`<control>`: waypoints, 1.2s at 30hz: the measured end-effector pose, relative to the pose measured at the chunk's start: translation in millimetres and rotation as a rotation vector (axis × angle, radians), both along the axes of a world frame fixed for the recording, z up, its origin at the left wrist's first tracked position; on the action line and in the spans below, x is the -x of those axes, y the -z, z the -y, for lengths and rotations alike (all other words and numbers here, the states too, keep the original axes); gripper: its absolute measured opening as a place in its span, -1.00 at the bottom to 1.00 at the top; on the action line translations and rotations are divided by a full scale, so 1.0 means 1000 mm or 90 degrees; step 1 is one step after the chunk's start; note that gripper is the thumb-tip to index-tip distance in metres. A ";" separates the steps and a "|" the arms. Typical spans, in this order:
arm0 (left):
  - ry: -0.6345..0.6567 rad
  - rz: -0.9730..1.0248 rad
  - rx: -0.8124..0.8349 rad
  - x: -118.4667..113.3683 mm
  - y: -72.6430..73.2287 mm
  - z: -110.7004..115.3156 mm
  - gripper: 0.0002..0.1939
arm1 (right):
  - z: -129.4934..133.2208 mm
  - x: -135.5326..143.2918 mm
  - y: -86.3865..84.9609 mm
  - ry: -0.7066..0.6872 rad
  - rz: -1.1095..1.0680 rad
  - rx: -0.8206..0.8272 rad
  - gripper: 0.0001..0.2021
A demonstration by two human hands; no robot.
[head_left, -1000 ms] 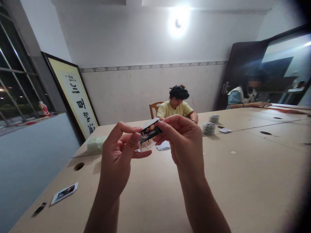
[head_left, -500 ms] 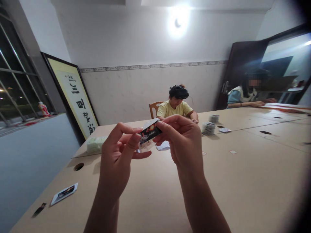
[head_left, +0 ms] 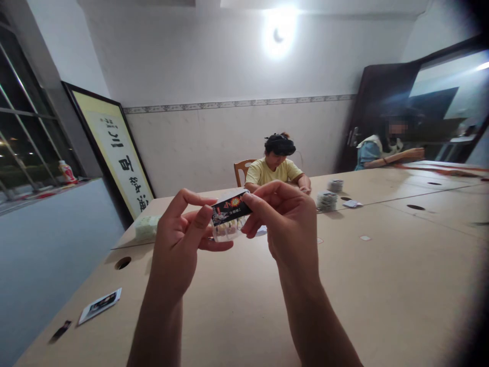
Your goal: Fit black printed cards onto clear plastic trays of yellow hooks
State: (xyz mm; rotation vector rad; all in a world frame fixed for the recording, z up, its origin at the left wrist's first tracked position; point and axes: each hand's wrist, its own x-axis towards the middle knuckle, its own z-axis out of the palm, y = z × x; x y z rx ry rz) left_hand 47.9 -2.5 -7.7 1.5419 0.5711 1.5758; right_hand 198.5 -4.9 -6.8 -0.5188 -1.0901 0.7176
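Above the tabletop [head_left: 237,316], the left hand [head_left: 178,229] and right hand [head_left: 292,216] pinch opposite ends of a black label [head_left: 230,209] against a clear packet [head_left: 228,234], probably to steady it; the contents look too blurred to name.

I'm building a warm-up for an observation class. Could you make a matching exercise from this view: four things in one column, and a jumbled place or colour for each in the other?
Things
1. Black label
2. Framed calligraphy
3. Small bottle
4. Chair

Places or colours
A. Dark writing on a pale ground
B. Behind the person in yellow
C. Held by the left hand and the right hand
D. On the ledge at far left

Right pairs
1-C, 2-A, 3-D, 4-B
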 end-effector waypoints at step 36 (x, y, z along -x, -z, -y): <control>0.028 -0.070 0.035 0.056 -0.012 0.003 -0.66 | 0.010 0.048 -0.008 -0.026 -0.007 0.089 -0.79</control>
